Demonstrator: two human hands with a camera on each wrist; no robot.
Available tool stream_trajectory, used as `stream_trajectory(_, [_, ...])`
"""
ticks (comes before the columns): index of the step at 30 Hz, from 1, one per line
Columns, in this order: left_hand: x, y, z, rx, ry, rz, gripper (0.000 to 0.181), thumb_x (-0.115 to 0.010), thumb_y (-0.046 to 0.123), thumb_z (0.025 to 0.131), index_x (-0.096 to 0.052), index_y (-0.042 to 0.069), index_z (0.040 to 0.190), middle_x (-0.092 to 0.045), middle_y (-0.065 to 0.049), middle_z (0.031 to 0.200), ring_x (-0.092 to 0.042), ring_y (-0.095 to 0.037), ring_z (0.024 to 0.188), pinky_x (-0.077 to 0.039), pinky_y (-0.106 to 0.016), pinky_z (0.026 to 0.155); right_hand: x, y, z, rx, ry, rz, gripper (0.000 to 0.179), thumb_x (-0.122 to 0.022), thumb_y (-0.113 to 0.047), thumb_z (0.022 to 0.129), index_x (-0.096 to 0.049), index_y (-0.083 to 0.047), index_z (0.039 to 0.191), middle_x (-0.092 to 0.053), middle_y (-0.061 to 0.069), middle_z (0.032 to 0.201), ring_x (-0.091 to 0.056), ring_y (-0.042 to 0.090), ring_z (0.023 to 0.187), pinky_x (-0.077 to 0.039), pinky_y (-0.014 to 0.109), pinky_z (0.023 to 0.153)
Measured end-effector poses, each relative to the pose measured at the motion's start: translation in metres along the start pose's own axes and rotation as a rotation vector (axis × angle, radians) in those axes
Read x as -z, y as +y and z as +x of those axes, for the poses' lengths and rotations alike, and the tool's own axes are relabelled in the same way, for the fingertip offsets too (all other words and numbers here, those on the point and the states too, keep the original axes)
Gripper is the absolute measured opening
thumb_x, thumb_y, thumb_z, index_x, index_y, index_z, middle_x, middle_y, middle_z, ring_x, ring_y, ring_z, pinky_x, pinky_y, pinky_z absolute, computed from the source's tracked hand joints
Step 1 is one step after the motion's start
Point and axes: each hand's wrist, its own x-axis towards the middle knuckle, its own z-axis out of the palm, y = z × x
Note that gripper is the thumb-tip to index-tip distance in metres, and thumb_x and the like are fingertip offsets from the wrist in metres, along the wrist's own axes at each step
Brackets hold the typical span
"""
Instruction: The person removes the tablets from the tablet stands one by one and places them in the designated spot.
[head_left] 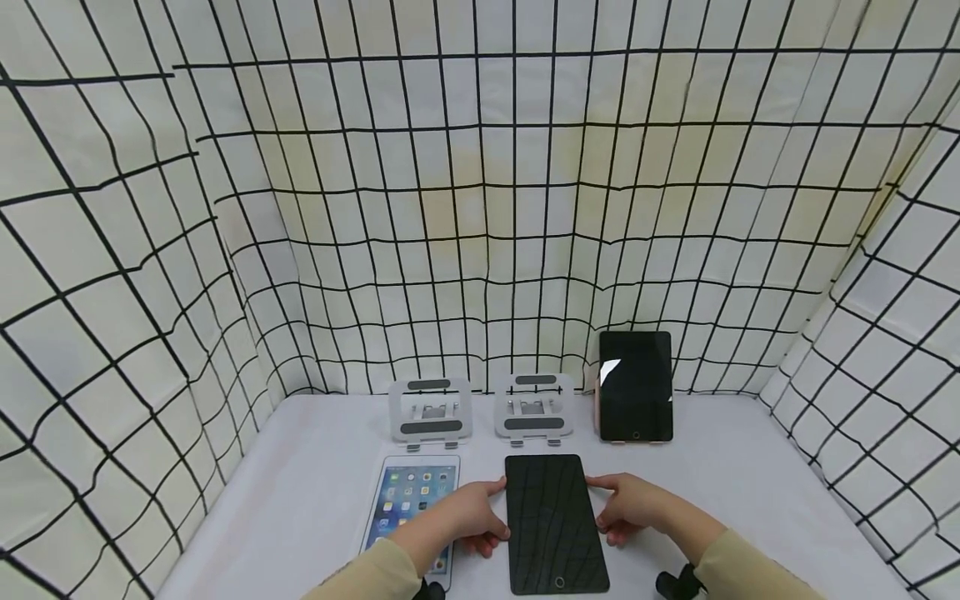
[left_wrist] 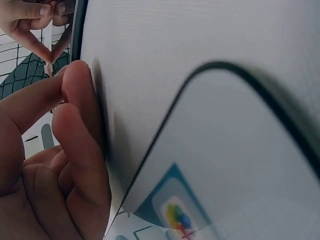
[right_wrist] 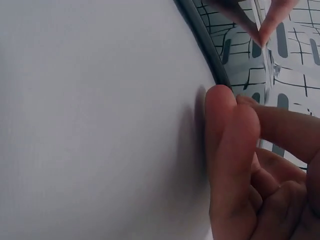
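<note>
A black tablet (head_left: 557,525) lies face up in front of the person, its home button towards them. At its left edge the left hand (head_left: 471,515) holds it with thumb and forefinger, the other fingers curled under. Opposite, the right hand (head_left: 630,505) grips the right edge in the same manner. Both wrist views show fingertips (left_wrist: 76,80) right at the tablet's dark rim (right_wrist: 205,45). Beneath the left forearm is a white tablet (head_left: 408,492) with its screen lit and showing app icons; its lower part is partly hidden.
Behind the tablets stand two pale grey tablet stands, a left stand (head_left: 431,408) and a right stand (head_left: 533,407). Another black tablet (head_left: 636,387) leans upright at the back right. The white table (head_left: 300,483) is enclosed by white cloth walls (head_left: 517,208) with black grid lines.
</note>
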Motion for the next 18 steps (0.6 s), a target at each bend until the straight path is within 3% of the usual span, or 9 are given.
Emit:
stream_trajectory(7, [-0.0003,-0.0020,0.0024,-0.009,0.003,0.004,0.083,-0.080,0.006,0.080,-0.041,0.013,0.152,-0.066,-0.007,0.063,-0.058,-0.013,0.045,-0.042,-0.024,0.041,0.0057,0.0083,0.0056,0.039,0.002,-0.082,0.074,-0.078,-0.004,0.081,-0.046,-0.008,0.148,-0.058,0.005,0.059,-0.054,0.012,0.045,-0.047,0.022,0.046])
stream_trajectory(18, [0.0005,-0.0035,0.0008,-0.032,0.004,0.007,0.084,-0.080,0.006,0.080,-0.039,0.011,0.153,-0.067,-0.008,0.063,-0.058,-0.012,0.044,-0.042,-0.025,0.040,0.0075,0.0089,0.0060,0.072,0.017,-0.218,0.072,-0.081,-0.015,0.082,-0.050,-0.014,0.147,-0.059,0.004,0.058,-0.052,0.013,0.044,-0.042,0.023,0.043])
